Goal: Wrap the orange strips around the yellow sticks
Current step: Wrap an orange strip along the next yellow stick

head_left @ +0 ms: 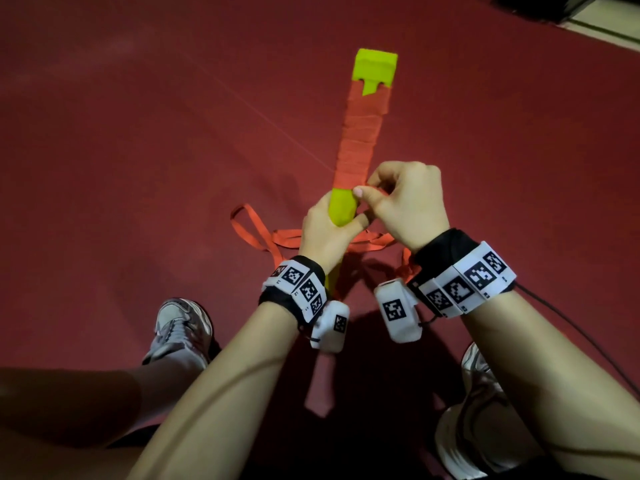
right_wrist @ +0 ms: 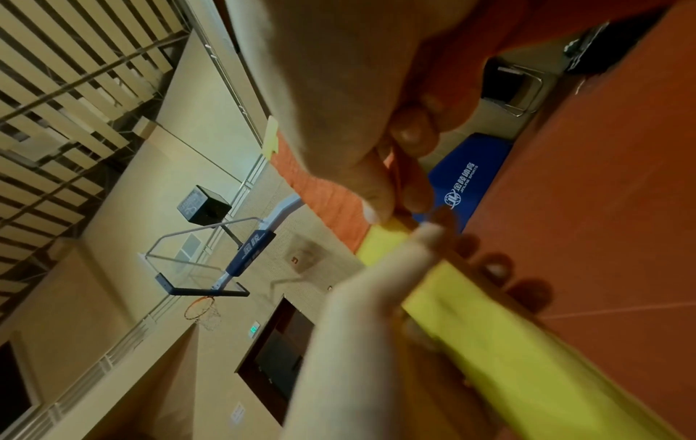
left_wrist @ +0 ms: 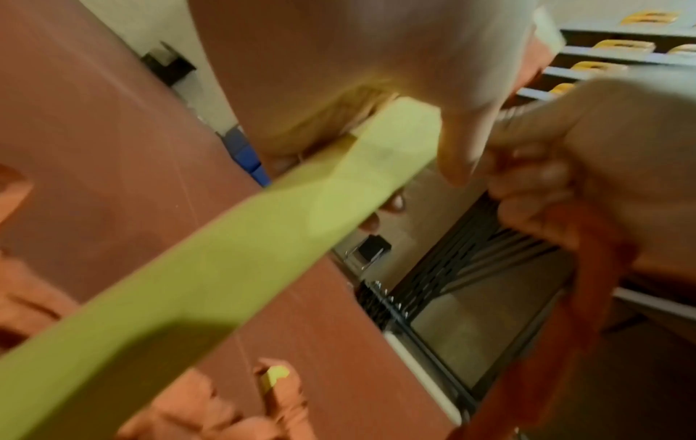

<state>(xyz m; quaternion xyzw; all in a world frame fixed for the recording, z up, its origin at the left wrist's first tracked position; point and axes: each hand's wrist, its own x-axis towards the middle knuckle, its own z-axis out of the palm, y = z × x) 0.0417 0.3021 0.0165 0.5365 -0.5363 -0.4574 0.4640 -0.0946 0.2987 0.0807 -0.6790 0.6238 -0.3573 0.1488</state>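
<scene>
Wrapping goes on with my left hand [head_left: 325,233] gripping the long flat yellow plastic stick [head_left: 343,206], which points toward twelve o'clock above the dark red floor [head_left: 138,133]. My right hand [head_left: 405,202] pinches the thin orange fabric strip [head_left: 356,147] at the wrap's lower edge; its slack seems to loop at seven o'clock. I should keep tension, overlap each turn evenly, and work downward. Bare floor lies wide from nine to three o'clock

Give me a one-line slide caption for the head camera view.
Left hand grips a half-wrapped yellow stick while the right hand pinches the orange strip at the wrap's edge.
</scene>
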